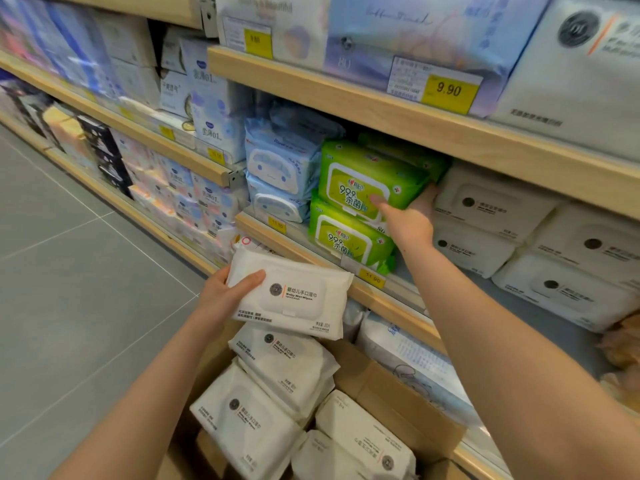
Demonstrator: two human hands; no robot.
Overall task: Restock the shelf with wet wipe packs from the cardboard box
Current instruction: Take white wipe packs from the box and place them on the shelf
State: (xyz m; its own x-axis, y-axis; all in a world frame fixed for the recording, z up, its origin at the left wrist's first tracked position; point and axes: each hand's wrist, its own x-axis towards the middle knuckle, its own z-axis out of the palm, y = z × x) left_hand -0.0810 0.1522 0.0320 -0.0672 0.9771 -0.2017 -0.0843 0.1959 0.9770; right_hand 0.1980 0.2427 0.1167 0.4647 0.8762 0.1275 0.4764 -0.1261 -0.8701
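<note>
My left hand [225, 296] grips a white wet wipe pack [298, 296] by its left end, held flat above the cardboard box [391, 386]. Several more white packs [277, 372] lie in the box below. My right hand [410, 218] reaches into the middle shelf [325, 265] and clasps the right end of the upper green wipe pack [360, 181], thumb on its front, fingers behind. A second green pack [346, 237] lies under it. Stacked white packs [485, 216] fill the shelf to the right of the green ones.
Blue wipe packs [280, 168] stand left of the green ones. The shelf above [381, 109] carries large tissue bundles and yellow price tags [448, 90]. Grey tiled floor [69, 271] spreads to the left. Lower shelf goods [408, 362] sit behind the box.
</note>
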